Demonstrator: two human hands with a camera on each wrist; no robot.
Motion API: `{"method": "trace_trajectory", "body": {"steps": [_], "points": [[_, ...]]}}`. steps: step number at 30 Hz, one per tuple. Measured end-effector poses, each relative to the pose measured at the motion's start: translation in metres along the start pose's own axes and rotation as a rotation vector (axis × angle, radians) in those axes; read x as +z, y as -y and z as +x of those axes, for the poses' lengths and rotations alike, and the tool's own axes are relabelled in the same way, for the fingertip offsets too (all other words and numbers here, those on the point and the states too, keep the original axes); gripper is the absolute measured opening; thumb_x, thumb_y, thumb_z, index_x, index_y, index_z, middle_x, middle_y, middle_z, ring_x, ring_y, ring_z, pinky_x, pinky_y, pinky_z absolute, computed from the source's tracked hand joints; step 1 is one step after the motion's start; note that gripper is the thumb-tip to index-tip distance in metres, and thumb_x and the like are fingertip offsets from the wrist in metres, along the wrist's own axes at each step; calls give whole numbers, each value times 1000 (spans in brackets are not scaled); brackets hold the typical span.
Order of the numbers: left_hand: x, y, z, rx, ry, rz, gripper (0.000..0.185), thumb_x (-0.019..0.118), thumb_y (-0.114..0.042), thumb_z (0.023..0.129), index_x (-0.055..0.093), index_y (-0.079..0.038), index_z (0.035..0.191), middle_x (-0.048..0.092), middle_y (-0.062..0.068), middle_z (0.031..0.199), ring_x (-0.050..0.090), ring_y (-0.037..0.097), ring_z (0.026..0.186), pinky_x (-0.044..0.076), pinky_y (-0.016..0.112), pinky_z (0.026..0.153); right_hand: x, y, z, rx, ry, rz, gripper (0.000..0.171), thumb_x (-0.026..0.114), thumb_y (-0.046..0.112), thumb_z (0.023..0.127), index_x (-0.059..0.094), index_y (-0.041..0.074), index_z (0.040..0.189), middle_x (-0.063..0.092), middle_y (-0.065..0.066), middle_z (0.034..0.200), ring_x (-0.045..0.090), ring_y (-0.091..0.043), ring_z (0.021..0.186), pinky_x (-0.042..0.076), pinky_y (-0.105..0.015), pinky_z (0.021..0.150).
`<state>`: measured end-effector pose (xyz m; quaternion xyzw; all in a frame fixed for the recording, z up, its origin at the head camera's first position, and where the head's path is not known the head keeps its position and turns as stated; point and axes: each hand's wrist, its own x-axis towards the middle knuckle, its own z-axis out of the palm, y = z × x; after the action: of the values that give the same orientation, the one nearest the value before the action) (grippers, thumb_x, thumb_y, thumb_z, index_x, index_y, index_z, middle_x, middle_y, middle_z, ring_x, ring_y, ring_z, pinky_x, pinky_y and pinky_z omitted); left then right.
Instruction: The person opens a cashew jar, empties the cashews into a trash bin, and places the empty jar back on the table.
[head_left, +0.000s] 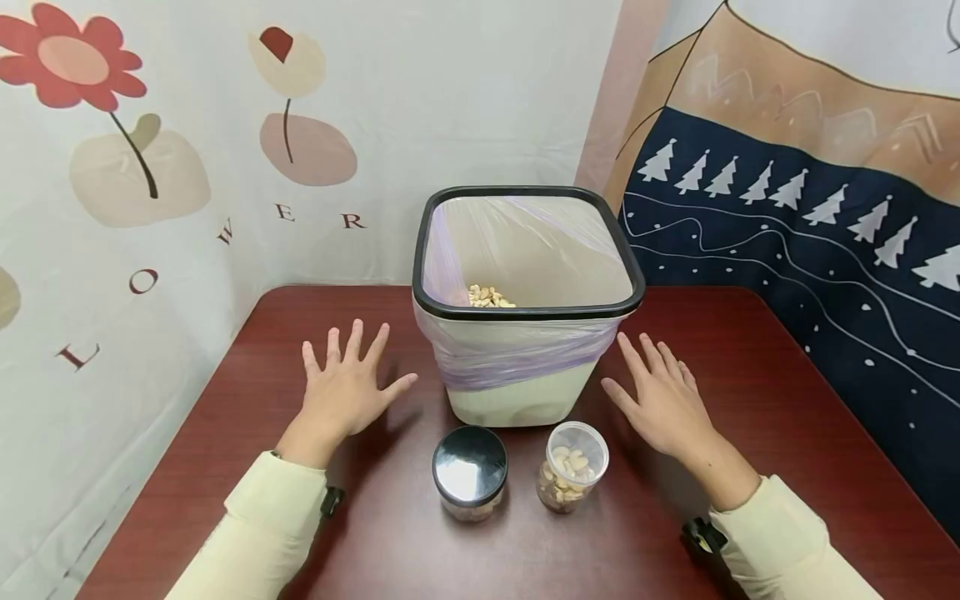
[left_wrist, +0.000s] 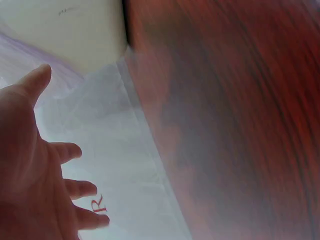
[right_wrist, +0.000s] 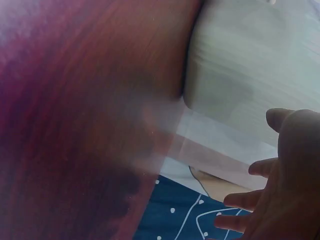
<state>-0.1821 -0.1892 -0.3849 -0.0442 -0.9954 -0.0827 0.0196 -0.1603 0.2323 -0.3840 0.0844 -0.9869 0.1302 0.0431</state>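
Two small clear plastic jars of nuts stand low in the frame's centre on the dark red wooden table: the black-lidded jar left, the open jar right, before the cream lined bin. Left hand and right hand hover flat, fingers spread, holding nothing; the right is nearer the open jar.

Head view bright, evenly lit, sharp; soft shadows beneath both hands on the worktop; glare on the jar lid; mild bending at edges; both wrist views hazy, blurred, washed with pale reflections.
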Motion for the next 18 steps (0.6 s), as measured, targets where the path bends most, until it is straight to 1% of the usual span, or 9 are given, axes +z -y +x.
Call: {"method": "trace_trajectory", "body": {"steps": [3,5,7,8,10,12,14,16,18], "points": [[1,-5,2,45,-53,16,86,48,-71,91,28,-22,159,28,21,162,21,47,150,2,72,115,2,-3,-4,-43,-58,53,65,50,45,101,34,14,156,37,-25,155,33,-48,143,28,-68,111],[0,-10,0,93,-109,26,78,51,-66,92,39,-20,154,43,18,154,37,42,143,16,68,114,2,-4,-8,-78,-95,112,53,54,32,100,47,11,148,50,-22,146,46,-44,135,37,-65,106],[-2,-16,-2,149,-177,36,68,55,-60,92,50,-19,146,57,16,142,53,38,130,33,62,106,3,-6,-11,-112,-117,196,39,55,19,97,59,9,135,62,-17,132,58,-38,121,46,-59,98],[-3,-19,-4,183,-215,42,63,56,-57,92,56,-18,141,63,14,134,59,36,121,40,58,100,3,-7,-12,-127,-122,244,34,55,12,95,64,9,128,66,-15,125,62,-34,113,49,-55,94],[-5,-27,-10,259,-287,45,52,59,-51,91,64,-16,131,70,11,120,67,33,107,48,51,86,3,-8,-14,-151,-110,341,29,52,3,92,69,11,115,71,-9,113,65,-26,101,53,-44,86],[-7,-37,-15,353,-364,42,41,60,-46,90,69,-15,116,73,7,105,68,30,93,51,46,78,3,-8,-15,-182,-78,443,31,51,-4,90,71,12,108,73,-7,104,66,-22,92,54,-34,80],[-10,-48,-22,458,-447,28,31,61,-42,89,72,-14,99,71,2,89,67,25,81,51,41,71,4,-7,-15,-217,-31,536,34,49,-9,89,71,11,105,73,-7,100,67,-19,89,54,-27,78],[-14,-60,-27,556,-543,3,25,60,-38,87,70,-15,83,64,-3,75,60,19,67,49,35,62,5,-5,-14,-251,26,620,35,47,-12,89,70,9,105,72,-10,99,67,-18,88,55,-25,78],[-20,-69,-32,625,-635,-31,23,59,-34,85,66,-17,72,57,-7,65,52,13,56,42,30,53,5,-2,-13,-284,76,688,36,45,-14,88,69,6,106,71,-12,99,68,-18,88,56,-26,78]]}}
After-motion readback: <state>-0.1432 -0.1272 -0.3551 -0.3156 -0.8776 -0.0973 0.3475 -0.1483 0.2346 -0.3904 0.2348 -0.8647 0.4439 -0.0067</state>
